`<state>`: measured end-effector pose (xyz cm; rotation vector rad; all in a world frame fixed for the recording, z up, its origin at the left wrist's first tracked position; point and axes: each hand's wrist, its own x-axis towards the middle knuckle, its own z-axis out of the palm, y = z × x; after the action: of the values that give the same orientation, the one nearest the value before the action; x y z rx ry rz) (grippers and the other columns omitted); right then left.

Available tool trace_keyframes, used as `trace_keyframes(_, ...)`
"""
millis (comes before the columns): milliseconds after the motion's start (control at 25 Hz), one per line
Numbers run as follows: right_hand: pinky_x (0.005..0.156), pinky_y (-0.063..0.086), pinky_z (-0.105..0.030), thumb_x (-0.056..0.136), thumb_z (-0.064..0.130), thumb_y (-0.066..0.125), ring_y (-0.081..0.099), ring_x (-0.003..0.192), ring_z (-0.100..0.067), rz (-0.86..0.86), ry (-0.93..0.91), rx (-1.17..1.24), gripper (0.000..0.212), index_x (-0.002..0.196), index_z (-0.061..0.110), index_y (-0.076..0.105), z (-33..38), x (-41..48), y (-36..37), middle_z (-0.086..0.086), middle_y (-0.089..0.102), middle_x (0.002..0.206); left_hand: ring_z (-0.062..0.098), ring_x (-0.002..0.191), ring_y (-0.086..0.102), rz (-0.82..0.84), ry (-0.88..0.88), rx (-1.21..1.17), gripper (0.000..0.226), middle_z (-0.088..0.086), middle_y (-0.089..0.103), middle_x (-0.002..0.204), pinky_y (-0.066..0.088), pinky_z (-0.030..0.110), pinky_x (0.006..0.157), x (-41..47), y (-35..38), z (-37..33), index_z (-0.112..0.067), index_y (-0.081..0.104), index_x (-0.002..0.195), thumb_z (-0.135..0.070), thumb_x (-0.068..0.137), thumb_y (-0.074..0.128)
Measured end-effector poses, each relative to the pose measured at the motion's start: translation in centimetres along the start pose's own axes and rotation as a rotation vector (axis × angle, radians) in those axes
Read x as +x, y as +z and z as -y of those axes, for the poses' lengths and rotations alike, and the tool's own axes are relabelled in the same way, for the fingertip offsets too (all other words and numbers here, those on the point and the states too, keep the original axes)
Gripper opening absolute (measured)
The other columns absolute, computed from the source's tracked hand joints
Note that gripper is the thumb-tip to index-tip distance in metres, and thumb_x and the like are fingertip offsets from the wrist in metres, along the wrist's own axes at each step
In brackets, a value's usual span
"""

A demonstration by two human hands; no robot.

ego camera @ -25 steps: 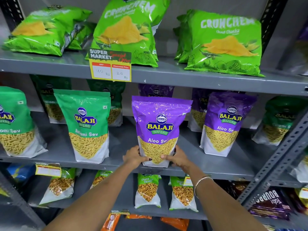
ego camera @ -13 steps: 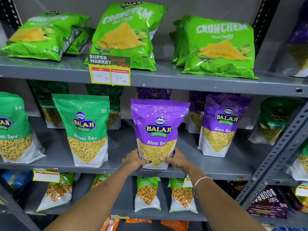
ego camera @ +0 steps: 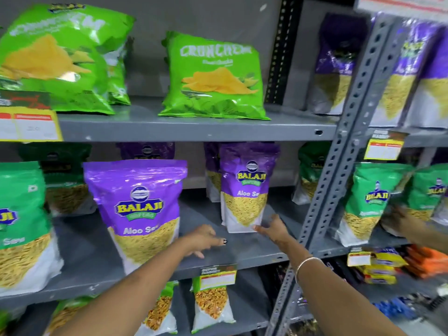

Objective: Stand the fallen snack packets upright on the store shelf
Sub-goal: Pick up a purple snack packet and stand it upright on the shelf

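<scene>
Nearest the camera, two bare forearms reach up from the bottom edge, the right one with a thin bangle [ego camera: 306, 262] at the wrist. The left hand [ego camera: 203, 239] hangs over the front lip of the middle shelf [ego camera: 242, 253] at about 6 o'clock, its grip loose and spread, holding nothing, one dark-painted nail showing. The right hand [ego camera: 275, 229] sits at roughly 5 o'clock with fingers splayed, the thumb just at the bottom right corner of the smaller purple Aloo Sev pouch [ego camera: 244, 190]; whether it actually touches cannot be told. That pouch stands upright further back on the shelf, and the large purple Aloo Sev pouch [ego camera: 139, 209] stands upright at the front edge near 8 o'clock, just left of the left hand and apart from it. A green Balaji pouch [ego camera: 21, 221] at 9 o'clock is cut off by the frame. At 3 o'clock, past the perforated grey upright [ego camera: 344, 166], another person's hand [ego camera: 404, 221] is blurred against green pouches [ego camera: 368, 200]. On the shelf above, green Crunchem chip bags [ego camera: 213, 78] lean back, the left one [ego camera: 55, 57] smeared by motion. A yellow price tag [ego camera: 29, 124] is too blurred to read. Pouches behind the front row sit in shadow, their labels hard to make out. The rack is grey painted metal against a grey wall.
</scene>
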<state>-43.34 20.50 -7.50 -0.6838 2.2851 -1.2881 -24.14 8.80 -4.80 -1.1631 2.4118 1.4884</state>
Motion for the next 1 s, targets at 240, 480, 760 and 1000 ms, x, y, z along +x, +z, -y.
trace_keyframes(240,0.096,0.045,-0.019,0.066,0.014,0.082,0.047,0.118,-0.014,0.213,-0.097,0.159,0.082,0.135,0.008,0.036,-1.9,7.8,-2.5,-0.001,0.048,0.129,0.027,0.126,0.049,-0.399,0.096,-0.292,0.121,0.004,0.052,0.133,0.041,0.041,0.107,10.3,3.4,-3.0,-0.009,0.031,0.140,-0.038,0.037,0.087)
trace_keyframes(480,0.102,0.045,-0.047,0.051,0.018,0.084,0.055,0.116,-0.028,0.286,-0.146,0.229,0.073,0.109,0.023,0.042,-2.5,8.3,-1.2,-0.012,0.058,0.127,0.029,0.099,0.062,-0.543,0.052,-0.456,0.056,0.020,0.066,0.108,0.051,0.049,0.092,10.7,5.6,-2.7,-0.011,0.052,0.095,-0.010,0.048,0.082)
trace_keyframes(760,0.104,0.043,-0.047,0.063,0.004,0.081,0.054,0.112,-0.025,0.354,-0.126,0.234,0.072,0.122,0.003,0.039,-4.0,3.9,-3.2,-0.009,0.058,0.115,0.023,0.088,0.059,-0.536,0.060,-0.408,0.037,0.011,0.062,0.088,0.050,0.046,0.090,5.6,7.8,-2.9,-0.020,0.050,0.071,0.004,0.065,0.077)
trace_keyframes(1000,0.102,0.046,-0.046,0.055,0.020,0.086,0.057,0.114,-0.025,0.351,-0.134,0.192,0.077,0.118,0.006,0.044,-3.9,1.5,-4.2,-0.007,0.062,0.117,0.024,0.091,0.059,-0.522,0.031,-0.337,0.037,0.017,0.065,0.101,0.051,0.045,0.093,3.8,8.2,-2.9,-0.021,0.049,0.069,0.000,0.065,0.079)
